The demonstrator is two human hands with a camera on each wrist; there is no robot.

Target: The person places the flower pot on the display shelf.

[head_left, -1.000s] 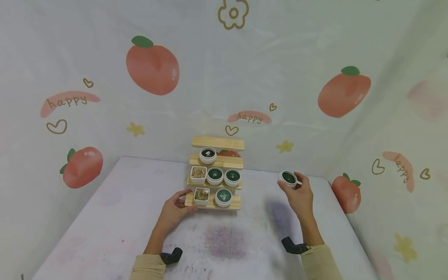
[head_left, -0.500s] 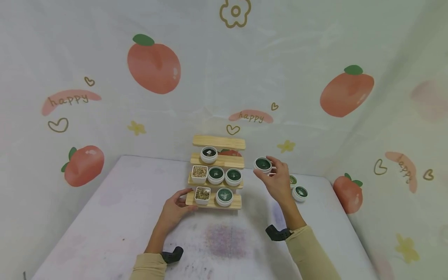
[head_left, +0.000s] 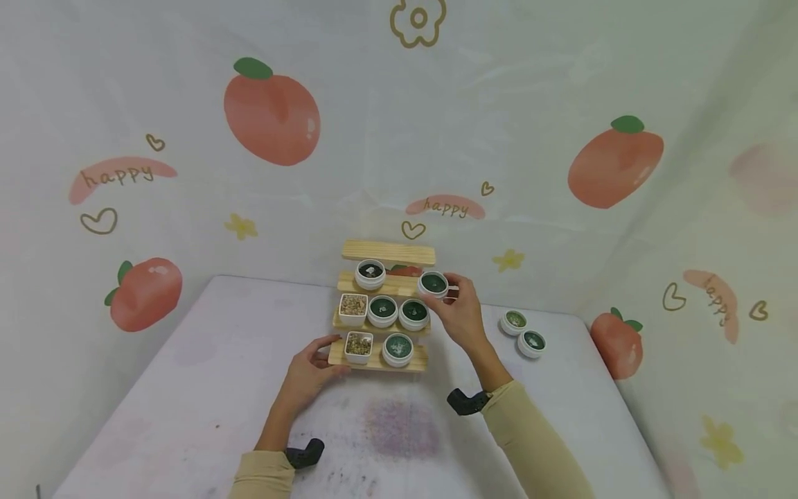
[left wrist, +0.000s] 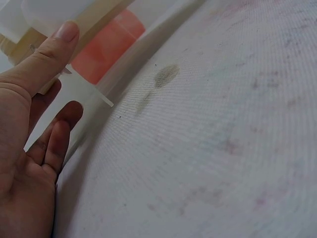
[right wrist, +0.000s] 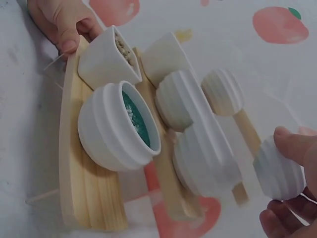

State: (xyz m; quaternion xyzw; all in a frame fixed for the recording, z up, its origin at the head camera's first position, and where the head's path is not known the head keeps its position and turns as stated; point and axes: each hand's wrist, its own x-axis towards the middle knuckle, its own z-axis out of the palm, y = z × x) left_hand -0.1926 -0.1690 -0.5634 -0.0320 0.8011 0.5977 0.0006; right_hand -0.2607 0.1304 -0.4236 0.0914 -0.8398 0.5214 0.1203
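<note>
My left hand [head_left: 307, 378] holds the left end of the lowest plank of a tiered wooden shelf [head_left: 388, 252]; in the left wrist view its thumb [left wrist: 52, 52] lies along the plank. My right hand [head_left: 463, 313] grips a small round white pot [head_left: 433, 283] with a dark green filling, at the right end of the second plank from the top. Whether the pot touches the plank is unclear. To its left on that plank sits a round pot [head_left: 370, 274] with a dark filling. Lower planks carry a square pot [head_left: 353, 309] of grainy bits and several others.
Two more round pots, one light green [head_left: 514, 321] and one dark green [head_left: 532, 344], stand on the white table [head_left: 249, 333] right of the shelf. A white curtain [head_left: 349, 125] with fruit prints hangs behind. The top plank bears no pots.
My right hand has carried the round pot leftward from over the table's right side to the shelf, uncovering the two pots there. The left hand stays at the plank's end.
</note>
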